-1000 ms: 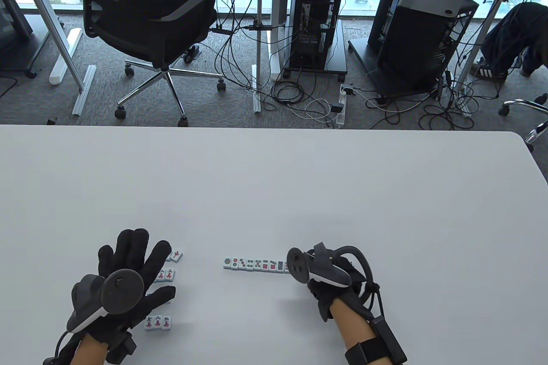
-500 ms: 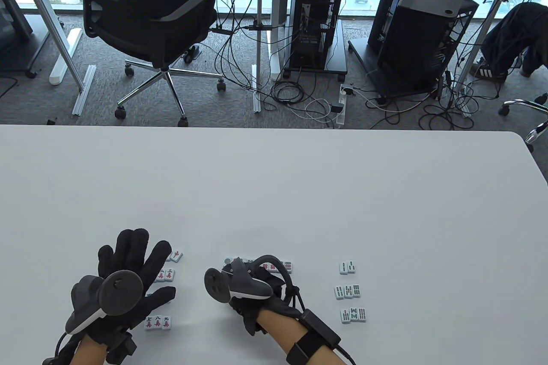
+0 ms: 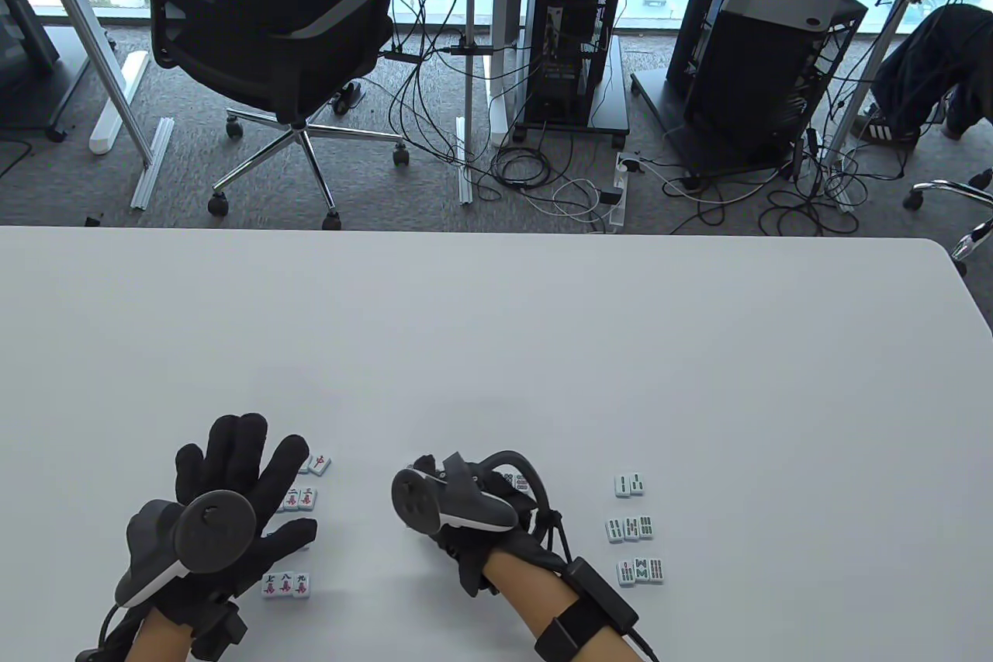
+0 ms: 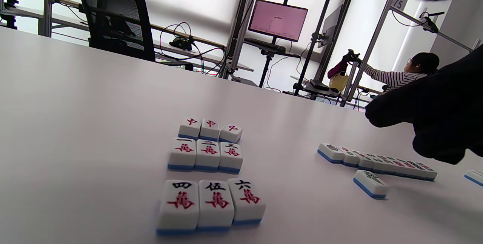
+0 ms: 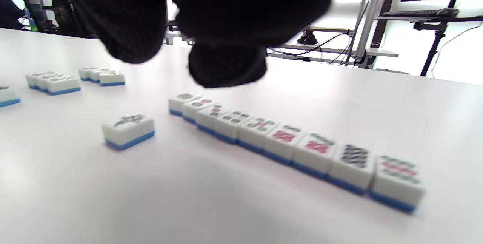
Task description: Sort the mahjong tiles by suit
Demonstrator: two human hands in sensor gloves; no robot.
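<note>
My left hand [image 3: 233,495] lies flat, fingers spread, over the character tiles [image 4: 209,202]. My right hand [image 3: 481,514] hovers empty, fingers loosely curled, above the dot-tile row [image 5: 294,147].

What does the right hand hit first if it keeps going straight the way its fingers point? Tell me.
Probably the row of circle-suit tiles: the right hand hangs just short of it, fingers aimed toward its left part. The single loose tile sits off to the side, likely missed. Depth is unclear.
</note>
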